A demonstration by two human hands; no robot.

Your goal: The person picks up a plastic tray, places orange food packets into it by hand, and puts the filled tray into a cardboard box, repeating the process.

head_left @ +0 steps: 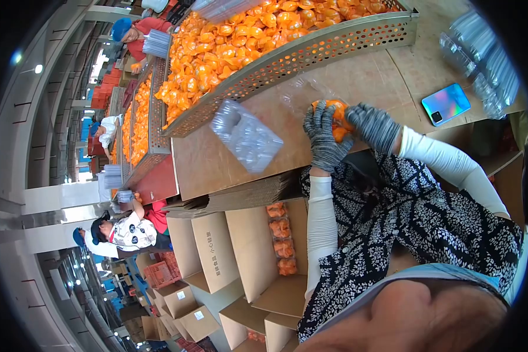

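Both my hands wear grey knit gloves and press together on a clear plastic pack of orange fruit (337, 117) at the near edge of the brown worktop (229, 158). My left hand (324, 138) grips the pack's near side. On its far right side closes my right hand (374, 126). An empty clear plastic tray (246, 136) lies on the worktop to the left of my hands.
A long perforated metal trough (311, 50) full of wrapped oranges runs behind the worktop. A phone (446, 104) and a stack of clear trays (481, 64) lie at right. An open carton (281, 240) with filled packs stands below. Other workers (129, 230) stand along the line at left.
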